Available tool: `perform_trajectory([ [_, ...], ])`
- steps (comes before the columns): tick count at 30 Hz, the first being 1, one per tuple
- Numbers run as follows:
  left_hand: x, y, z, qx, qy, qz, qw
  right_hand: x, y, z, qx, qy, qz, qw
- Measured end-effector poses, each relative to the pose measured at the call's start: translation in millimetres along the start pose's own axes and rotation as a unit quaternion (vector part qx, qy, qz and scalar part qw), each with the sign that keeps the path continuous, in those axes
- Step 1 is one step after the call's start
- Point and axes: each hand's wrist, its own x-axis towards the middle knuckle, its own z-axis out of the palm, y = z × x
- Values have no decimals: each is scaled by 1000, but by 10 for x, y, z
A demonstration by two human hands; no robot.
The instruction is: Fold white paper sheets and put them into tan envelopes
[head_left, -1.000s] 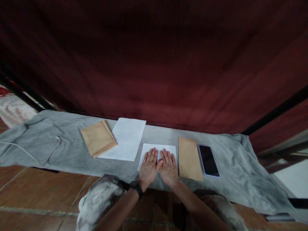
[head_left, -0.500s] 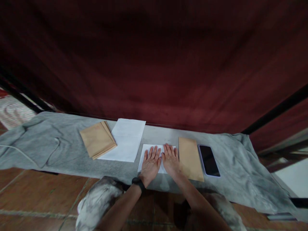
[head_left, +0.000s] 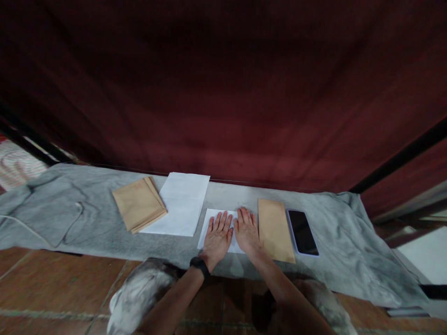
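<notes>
A small white sheet of paper (head_left: 203, 234), perhaps folded, lies flat on the grey cloth in front of me. My left hand (head_left: 217, 237) presses palm-down on its left half, fingers spread. Flat on its right half rests my right hand (head_left: 246, 231), its fingers stretched out. Both hands cover much of the paper. Just right of my right hand lies a single brown envelope (head_left: 275, 230). To the left is a stack of larger white paper sheets (head_left: 185, 202). A pile of brown envelopes (head_left: 139, 204) overlaps their left edge.
A smartphone (head_left: 303, 232) with a dark screen lies right of the single envelope. The grey cloth (head_left: 342, 242) covers the long narrow surface. A white cable (head_left: 28, 227) runs over its left end. Behind stands a dark red curtain-like wall (head_left: 223, 116).
The view has shifted very slightly. Both hands stay flat on the white paper, and the other objects keep their places.
</notes>
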Motion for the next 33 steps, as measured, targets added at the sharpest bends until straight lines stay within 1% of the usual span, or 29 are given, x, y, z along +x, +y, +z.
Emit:
perform_trajectory([
  [4,0,29,35,0,-1,1,1000,-109,-80,50,23,-33,-29,999],
  [7,-5,-3,26,-8,-1,10,1000,-176,-94,105,23,-34,-30,999],
  [13,-4,-80,-22,-13,12,-18,1000,-194,-46,178,10,7,-19,1000],
  [17,-11,-143,15,-5,21,-50,998,-191,-21,221,-1,52,7,999],
  [21,-29,-187,52,1,30,-66,997,-194,-20,241,-5,69,22,997],
  [23,-18,-162,53,3,31,-74,997,-194,-24,241,-7,70,31,997],
  [26,42,-54,46,-2,35,-90,995,-193,-25,237,-11,66,35,997],
  [29,116,57,49,-24,32,-50,998,-195,-17,238,-12,62,26,998],
  [31,130,66,53,-32,28,-34,999,-197,-12,244,-12,64,25,998],
  [33,100,8,53,-27,30,-46,998,-197,-11,253,-13,70,32,997],
])
